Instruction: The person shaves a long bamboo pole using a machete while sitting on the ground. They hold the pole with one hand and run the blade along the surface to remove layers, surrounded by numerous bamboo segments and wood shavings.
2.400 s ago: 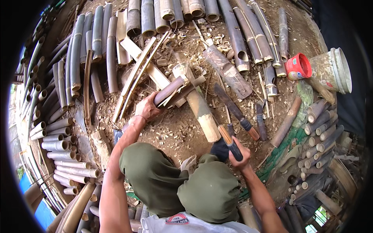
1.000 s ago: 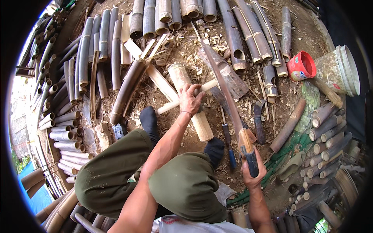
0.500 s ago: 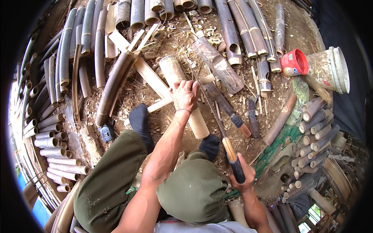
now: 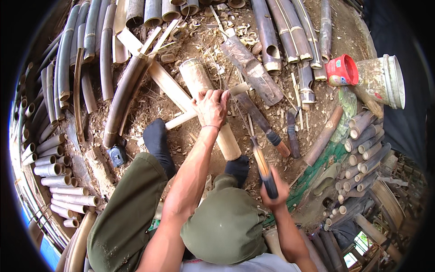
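My left hand grips a pale split bamboo strip that lies across a thick, light bamboo log on the ground between my feet. My right hand is closed on the wooden handle of a long machete. Its thin blade points away from me, up toward the strip and my left hand. My knees in olive trousers fill the lower middle of the view.
Rows of cut bamboo poles and short tubes ring the ground left, top and right. Two other knives lie right of the log. A red cup, a clear bucket and a small dark device sit nearby.
My left hand moved from a dark pole on the left over to the strip on the log. My right hand brought the machete around, its blade now pointing at the strip.
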`<state>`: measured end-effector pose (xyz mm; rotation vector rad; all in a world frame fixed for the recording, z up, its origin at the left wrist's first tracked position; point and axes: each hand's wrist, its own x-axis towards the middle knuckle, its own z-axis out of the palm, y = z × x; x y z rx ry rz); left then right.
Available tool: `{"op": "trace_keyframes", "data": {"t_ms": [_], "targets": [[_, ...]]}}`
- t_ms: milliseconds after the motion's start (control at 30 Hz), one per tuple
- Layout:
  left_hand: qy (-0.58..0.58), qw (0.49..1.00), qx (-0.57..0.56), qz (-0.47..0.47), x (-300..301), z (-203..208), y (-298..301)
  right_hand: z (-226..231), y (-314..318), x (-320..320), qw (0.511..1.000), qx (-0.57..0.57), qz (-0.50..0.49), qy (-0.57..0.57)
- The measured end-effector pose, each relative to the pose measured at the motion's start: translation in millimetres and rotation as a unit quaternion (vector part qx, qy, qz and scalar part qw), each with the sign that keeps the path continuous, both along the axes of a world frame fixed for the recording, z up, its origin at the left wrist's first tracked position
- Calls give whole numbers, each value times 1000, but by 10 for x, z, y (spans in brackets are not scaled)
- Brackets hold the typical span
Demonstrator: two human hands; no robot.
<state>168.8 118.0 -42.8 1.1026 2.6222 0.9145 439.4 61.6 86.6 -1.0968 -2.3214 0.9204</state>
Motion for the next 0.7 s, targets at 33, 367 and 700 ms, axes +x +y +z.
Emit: {"op": "trace_keyframes", "data": {"t_ms": [33, 367, 700], "targets": [[7, 1000, 9, 0, 8, 10, 22, 119, -230, 300, 1000, -5, 1, -17], [55, 998, 26, -20, 9, -21, 107, -363, 510, -836, 989, 40, -20, 141], [40, 999, 2, -8, -35, -28, -19, 104, -212, 314, 1000, -9, -9, -1]]}}
